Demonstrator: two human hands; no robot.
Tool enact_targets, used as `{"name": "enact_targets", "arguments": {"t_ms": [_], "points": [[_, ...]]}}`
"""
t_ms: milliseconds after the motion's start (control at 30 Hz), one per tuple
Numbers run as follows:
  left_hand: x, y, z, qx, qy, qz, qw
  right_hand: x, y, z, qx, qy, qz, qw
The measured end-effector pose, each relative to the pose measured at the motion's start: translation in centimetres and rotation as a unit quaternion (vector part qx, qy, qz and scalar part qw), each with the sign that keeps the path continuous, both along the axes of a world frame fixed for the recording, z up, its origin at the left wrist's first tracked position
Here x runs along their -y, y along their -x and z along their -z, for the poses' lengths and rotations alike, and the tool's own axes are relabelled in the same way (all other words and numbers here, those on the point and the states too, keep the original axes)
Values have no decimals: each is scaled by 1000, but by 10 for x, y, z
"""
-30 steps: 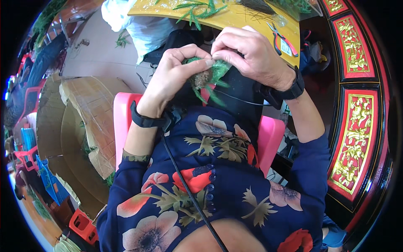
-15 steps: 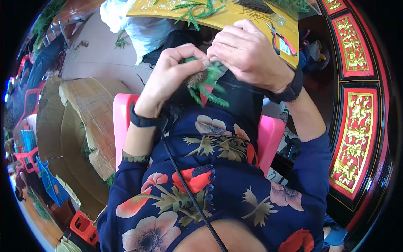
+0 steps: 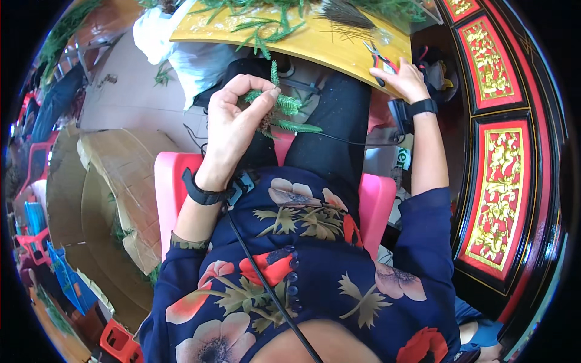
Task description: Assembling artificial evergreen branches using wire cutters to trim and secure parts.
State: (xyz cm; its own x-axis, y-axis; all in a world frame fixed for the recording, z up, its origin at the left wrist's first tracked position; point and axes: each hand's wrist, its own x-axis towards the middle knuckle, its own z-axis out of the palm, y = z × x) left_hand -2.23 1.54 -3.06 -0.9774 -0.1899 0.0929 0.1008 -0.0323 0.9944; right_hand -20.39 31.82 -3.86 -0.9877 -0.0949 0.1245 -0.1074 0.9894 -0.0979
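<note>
My left hand (image 3: 233,118), over my lap, pinches a green artificial pine sprig (image 3: 285,106) between thumb and forefinger. Its needled twigs spread to the right of the fingers, and a brown part, possibly a pine cone, is mostly hidden below the thumb. At the right end of the yellow table, my right hand (image 3: 404,81) closes on the handles of a pair of pliers (image 3: 379,59) with red and black grips. The thumb lies across one handle, and the pliers' jaws point away from me.
On the yellow table (image 3: 339,51) lie loose green sprigs (image 3: 266,30) and a bundle of thin dark wires (image 3: 348,15). White plastic bags (image 3: 193,66) hang at its left. A torn cardboard box (image 3: 91,187) stands left of my pink chair (image 3: 376,206); carved red-and-gold panels (image 3: 496,193) stand right.
My right hand has left the sprig and moved right to the pliers. My left hand keeps the sprig, now turned with one twig pointing up. The view has shifted slightly.
</note>
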Motion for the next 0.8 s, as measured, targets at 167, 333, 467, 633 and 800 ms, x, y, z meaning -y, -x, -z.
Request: {"name": "enact_targets", "arguments": {"t_ms": [167,333,467,633,800], "points": [[1,-5,-6,31,-71,20,997,-11,14,16,90,1,-33,995],[-1,-3,-10,25,-111,22,993,8,-3,33,-28,-81,30,996],[2,-1,-10,35,-154,38,987,9,-10,33,-28,11,95,995],[11,-1,-4,39,-228,87,969,37,-45,4,-25,54,95,994],[14,-1,-3,22,-245,135,960,75,-94,-24,0,353,-319,880]]}}
